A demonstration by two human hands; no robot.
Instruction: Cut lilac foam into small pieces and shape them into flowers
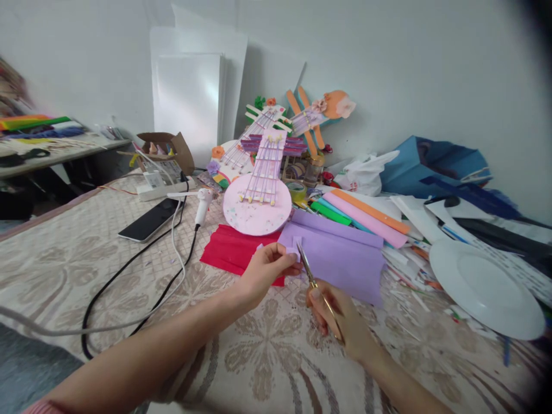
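Between the thumb and fingers of my left hand [273, 263] is a small strip of light purple crepe paper [296, 244]. My right hand [332, 307] is wrapped round the gold handles of a pair of scissors [309, 265], whose blades point up beside the strip. Behind both hands lies a larger purple crepe paper sheet [345, 261], and a red crepe paper piece [224, 250] is partly hidden by my left hand. Just beyond them leans a pink paper guitar [257, 215] with strings along its neck.
A hot glue gun [202, 207], a black phone [150, 220] and loose cables lie to the left. White plates [487, 290], paper rolls [366, 210] and scraps crowd the right. More decorated paper instruments [319, 115] lean at the back, near a blue bag [435, 164].
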